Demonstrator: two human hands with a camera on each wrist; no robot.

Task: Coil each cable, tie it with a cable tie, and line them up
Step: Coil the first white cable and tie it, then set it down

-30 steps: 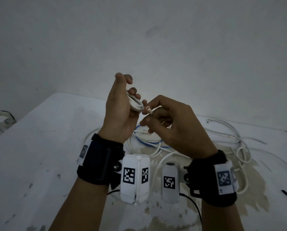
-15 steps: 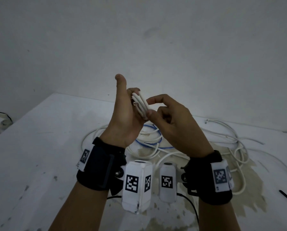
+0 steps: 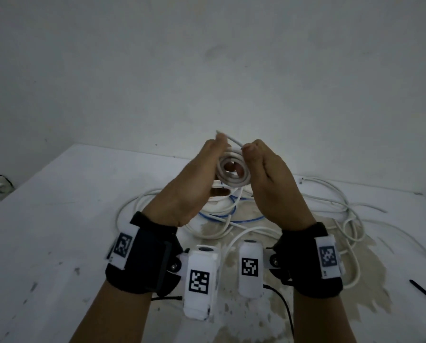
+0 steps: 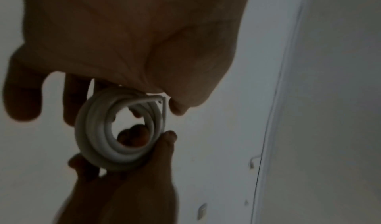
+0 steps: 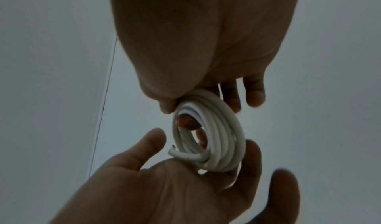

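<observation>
A small white cable coil (image 3: 234, 170) hangs in the air between both hands, above the table (image 3: 58, 219). My right hand (image 3: 269, 179) pinches its rim, thumb (image 5: 167, 106) on the near side and fingertips showing through the hole. The left hand (image 3: 197, 179) lies against the other side with fairly straight fingers; the coil (image 5: 214, 133) rests on them and the left thumb (image 5: 152, 139) stands apart from it. One cut cable end (image 5: 173, 152) sticks out of the coil. No tie shows on the coil (image 4: 119, 129).
Loose white cables (image 3: 330, 201) and a blue cable (image 3: 231, 219) lie tangled on the stained table under the hands. A black cable tie (image 3: 424, 293) lies at the right edge. A wall rises just behind the table.
The coil has turned from edge-on to face me. My right hand went from working the cable end to pinching the rim. The left hand's fingers have straightened.
</observation>
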